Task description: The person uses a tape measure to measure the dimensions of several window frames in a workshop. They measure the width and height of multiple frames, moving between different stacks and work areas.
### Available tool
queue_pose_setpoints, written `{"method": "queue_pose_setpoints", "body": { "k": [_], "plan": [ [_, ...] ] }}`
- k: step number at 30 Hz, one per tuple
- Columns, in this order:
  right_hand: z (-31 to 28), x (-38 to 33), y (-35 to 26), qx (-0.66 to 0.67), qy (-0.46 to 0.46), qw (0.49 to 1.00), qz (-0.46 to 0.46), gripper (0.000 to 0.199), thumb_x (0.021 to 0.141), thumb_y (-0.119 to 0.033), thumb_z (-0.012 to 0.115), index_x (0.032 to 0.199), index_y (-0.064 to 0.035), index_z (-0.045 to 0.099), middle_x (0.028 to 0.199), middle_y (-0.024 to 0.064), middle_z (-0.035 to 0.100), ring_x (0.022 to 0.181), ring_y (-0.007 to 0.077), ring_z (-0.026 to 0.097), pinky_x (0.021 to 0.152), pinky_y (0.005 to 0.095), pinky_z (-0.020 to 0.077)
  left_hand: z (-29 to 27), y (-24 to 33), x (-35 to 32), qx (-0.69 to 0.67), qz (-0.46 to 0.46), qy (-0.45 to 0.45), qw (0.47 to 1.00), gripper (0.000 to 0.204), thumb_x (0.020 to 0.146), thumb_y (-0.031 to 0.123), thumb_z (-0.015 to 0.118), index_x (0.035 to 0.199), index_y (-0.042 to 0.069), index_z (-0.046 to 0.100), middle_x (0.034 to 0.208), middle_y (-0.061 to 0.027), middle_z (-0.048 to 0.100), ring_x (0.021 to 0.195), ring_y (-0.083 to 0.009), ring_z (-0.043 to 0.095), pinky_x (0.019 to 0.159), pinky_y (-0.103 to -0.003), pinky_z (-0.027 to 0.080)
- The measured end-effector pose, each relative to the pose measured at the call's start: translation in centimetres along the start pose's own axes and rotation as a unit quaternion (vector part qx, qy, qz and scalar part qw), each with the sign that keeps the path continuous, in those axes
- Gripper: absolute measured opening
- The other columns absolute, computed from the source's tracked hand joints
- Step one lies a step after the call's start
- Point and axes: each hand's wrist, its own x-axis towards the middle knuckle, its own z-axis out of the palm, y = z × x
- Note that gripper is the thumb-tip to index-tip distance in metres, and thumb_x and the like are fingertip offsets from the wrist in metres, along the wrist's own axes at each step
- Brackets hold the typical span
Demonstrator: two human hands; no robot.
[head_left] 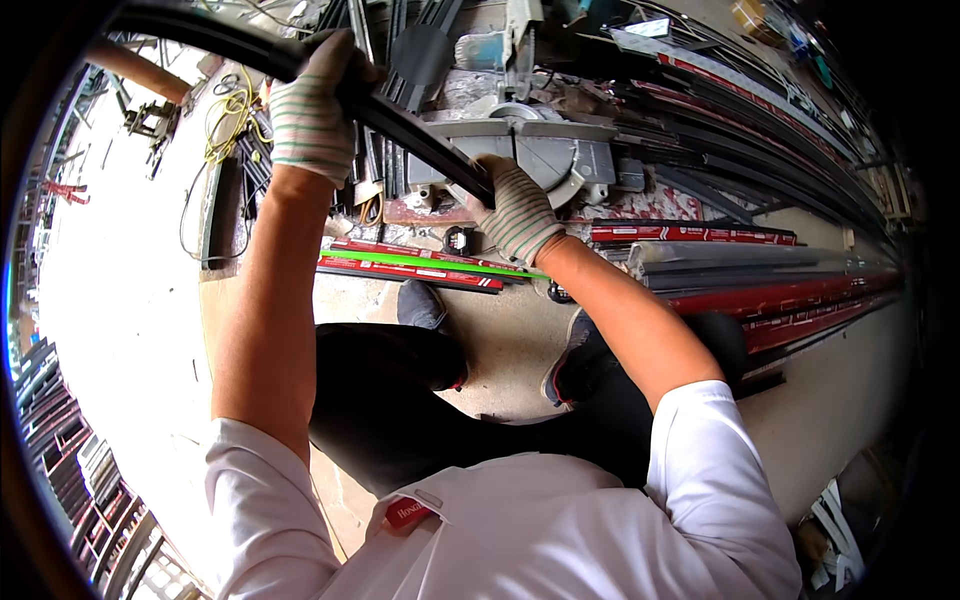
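Note:
A long black profile bar (420, 138) slants across the upper middle, running from the upper left down to the right. My left hand (313, 115), in a striped work glove, is closed around it farther up. The right hand (518, 212), gloved the same way, grips the bar near its lower right end. Behind and below the bar stands a mitre saw (545, 150) with a grey round table and fence. The bar hides part of the saw's left side. My fingertips are partly hidden behind the bar and gloves.
Red-and-black wrapped profiles (410, 268) lie on the floor before me, with a bright green strip (430, 264) across them. Many dark profiles (740, 130) are stacked at the right. A yellow cable (232, 115) coils at the left. Wrapped lengths (770, 265) lie by my right knee.

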Motion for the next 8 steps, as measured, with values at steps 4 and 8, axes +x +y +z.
{"method": "queue_pose_setpoints", "body": {
  "k": [4,8],
  "plan": [
    [1.5,3.3,-1.6,0.009,0.001,0.995,-0.102,0.069,0.087,-0.032,0.077,0.141,0.0015,0.051,0.133,0.0287,0.056,0.127,0.0431,0.054,0.107,0.0480,0.0472,-0.1,0.2,0.2,0.176,0.083,-0.007,0.981,0.018,0.093,0.023,0.074,0.092,0.007,0.066,0.076,-0.0019,0.063,0.072,-0.0146,0.062,0.071,-0.029,0.050],
    [-0.8,9.0,-3.9,0.220,0.092,0.961,-0.136,0.069,0.089,-0.032,0.081,0.144,-0.0029,0.051,0.136,0.0186,0.058,0.122,0.0303,0.059,0.109,0.0406,0.0478,0.4,-0.7,0.6,0.248,0.055,-0.029,0.967,0.020,0.090,0.011,0.074,0.107,0.004,0.069,0.079,0.0015,0.064,0.070,-0.0095,0.059,0.065,-0.027,0.049]
  ]
}}
